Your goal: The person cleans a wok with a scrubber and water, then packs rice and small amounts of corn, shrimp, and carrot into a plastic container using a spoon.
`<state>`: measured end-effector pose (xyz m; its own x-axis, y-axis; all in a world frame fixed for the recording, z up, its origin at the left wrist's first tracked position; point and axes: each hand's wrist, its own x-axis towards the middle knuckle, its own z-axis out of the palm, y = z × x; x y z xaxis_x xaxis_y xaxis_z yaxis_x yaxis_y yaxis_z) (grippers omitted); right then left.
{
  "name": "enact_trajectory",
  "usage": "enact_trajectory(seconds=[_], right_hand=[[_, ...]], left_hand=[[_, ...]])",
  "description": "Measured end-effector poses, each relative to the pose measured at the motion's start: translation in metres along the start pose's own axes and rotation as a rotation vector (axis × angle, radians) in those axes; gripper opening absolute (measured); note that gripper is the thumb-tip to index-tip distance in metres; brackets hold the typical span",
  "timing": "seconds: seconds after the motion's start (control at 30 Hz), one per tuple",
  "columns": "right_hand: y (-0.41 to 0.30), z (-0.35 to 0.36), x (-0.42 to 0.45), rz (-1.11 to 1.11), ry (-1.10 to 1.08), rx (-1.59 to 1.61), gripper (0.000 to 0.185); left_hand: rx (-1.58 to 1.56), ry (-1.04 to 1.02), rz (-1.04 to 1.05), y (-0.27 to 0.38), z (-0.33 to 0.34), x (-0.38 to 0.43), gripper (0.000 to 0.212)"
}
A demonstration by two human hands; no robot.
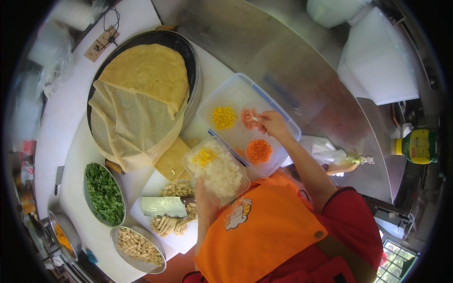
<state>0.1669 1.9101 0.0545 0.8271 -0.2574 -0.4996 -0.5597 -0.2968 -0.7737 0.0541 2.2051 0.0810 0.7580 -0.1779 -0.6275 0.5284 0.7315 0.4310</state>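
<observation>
My left hand (206,198) grips the near edge of a clear plastic container of white rice (223,173), with a patch of yellow corn kernels (204,156) on the rice. My right hand (271,123) holds a small white spoon (254,118) over a round tub of diced pink meat (248,119). That tub stands in a large clear plastic box (233,92) beside a tub of corn (223,117) and one of chopped orange carrot (259,151). The rice container is at the box's left side.
A cloth (131,123) half covers a large yellow flatbread in a round black pan (92,92). A cleaver (164,206) lies on a white board among cut pale pieces. Nearby are baskets of chopped greens (105,194) and diced pale food (138,246). Stacked containers (380,60) stand at right.
</observation>
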Motion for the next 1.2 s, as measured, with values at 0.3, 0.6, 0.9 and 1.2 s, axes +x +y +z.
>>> enact_trajectory(seconds=[0.3, 0.6, 0.9, 1.2], right_hand=[[0.010, -0.007, -0.011, 0.043, -0.051, 0.251, 0.018], [0.014, -0.018, -0.030, 0.039, -0.007, 0.320, 0.017], [-0.021, -0.040, -0.072, -0.083, 0.085, 0.326, 0.019], [-0.074, -0.034, -0.136, -0.183, -0.071, 0.288, 0.018]], left_hand=[[-0.009, -0.077, 0.033, -0.002, -0.003, 0.002, 0.053], [0.076, -0.097, 0.053, 0.010, 0.027, -0.006, 0.065], [0.090, -0.229, 0.065, 0.000, 0.063, 0.022, 0.059], [0.131, -0.278, 0.120, -0.003, 0.072, 0.029, 0.051]])
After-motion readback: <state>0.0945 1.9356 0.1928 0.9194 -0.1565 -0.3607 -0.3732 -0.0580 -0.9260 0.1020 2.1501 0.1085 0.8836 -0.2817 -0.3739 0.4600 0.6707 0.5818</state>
